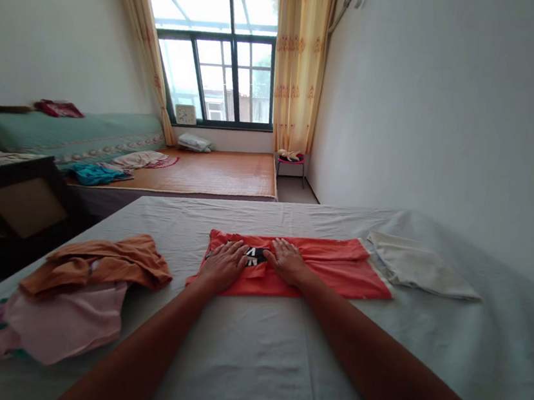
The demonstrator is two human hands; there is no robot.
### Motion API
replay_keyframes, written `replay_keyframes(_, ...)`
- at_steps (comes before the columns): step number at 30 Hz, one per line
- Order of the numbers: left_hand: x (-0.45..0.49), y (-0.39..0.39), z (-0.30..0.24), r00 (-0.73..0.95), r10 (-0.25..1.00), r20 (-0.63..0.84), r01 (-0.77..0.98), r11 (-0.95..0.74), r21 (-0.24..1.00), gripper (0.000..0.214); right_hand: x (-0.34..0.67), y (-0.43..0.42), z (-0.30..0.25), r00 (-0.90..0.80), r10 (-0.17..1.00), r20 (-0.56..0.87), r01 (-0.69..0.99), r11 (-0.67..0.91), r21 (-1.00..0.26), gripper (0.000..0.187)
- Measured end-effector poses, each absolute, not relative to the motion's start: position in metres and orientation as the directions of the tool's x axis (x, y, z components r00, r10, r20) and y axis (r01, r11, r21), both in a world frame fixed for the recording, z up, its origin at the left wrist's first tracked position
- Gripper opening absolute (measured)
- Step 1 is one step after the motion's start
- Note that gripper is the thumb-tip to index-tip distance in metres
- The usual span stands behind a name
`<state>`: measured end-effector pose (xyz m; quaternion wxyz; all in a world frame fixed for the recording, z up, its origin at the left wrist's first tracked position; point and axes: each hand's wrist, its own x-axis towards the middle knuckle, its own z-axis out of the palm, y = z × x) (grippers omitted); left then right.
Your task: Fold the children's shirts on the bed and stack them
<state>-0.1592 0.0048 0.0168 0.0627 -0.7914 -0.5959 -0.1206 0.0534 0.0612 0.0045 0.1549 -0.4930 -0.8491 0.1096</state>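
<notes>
A coral-red garment with a black-and-white print lies folded into a long band on the pale grey bed sheet. My left hand rests flat on its left part, fingers stretched out. My right hand lies flat just beside it, fingers spread over the cloth near the print. Neither hand grips anything.
A heap of orange and pink clothes lies at the left of the bed. A folded white cloth sits at the right. Beyond are a dark cabinet, a platform bed with a mat, a window and a white wall.
</notes>
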Motion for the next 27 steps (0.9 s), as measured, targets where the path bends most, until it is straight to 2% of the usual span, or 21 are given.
replay_keyframes(3,-0.161,0.007,0.012,0.252,0.929,0.269,0.961,-0.272,0.040,0.047,0.088,0.069,0.002,-0.354,0.928,0.115,0.873,0.372,-0.314,0.075)
replay_keyframes(7,-0.165,0.012,0.005,0.265,0.924,0.277,0.958,-0.284,0.029,0.049,0.155,0.073,0.001,-0.206,0.977,0.049,0.953,0.211,-0.215,0.071)
replay_keyframes(13,-0.167,0.011,0.005,0.246,0.925,0.290,0.966,-0.257,-0.001,0.048,0.227,0.073,-0.003,-0.074,0.995,0.072,0.991,0.081,-0.102,0.063)
replay_keyframes(20,-0.168,0.004,0.009,0.191,0.938,0.290,0.980,-0.197,-0.012,0.047,0.254,0.074,-0.003,0.089,0.964,0.249,0.984,-0.047,-0.169,0.050)
replay_keyframes(27,-0.165,0.003,0.013,0.199,0.942,0.269,0.978,-0.208,0.005,0.048,0.275,0.061,0.017,0.193,0.959,0.208,0.960,-0.140,-0.243,0.055)
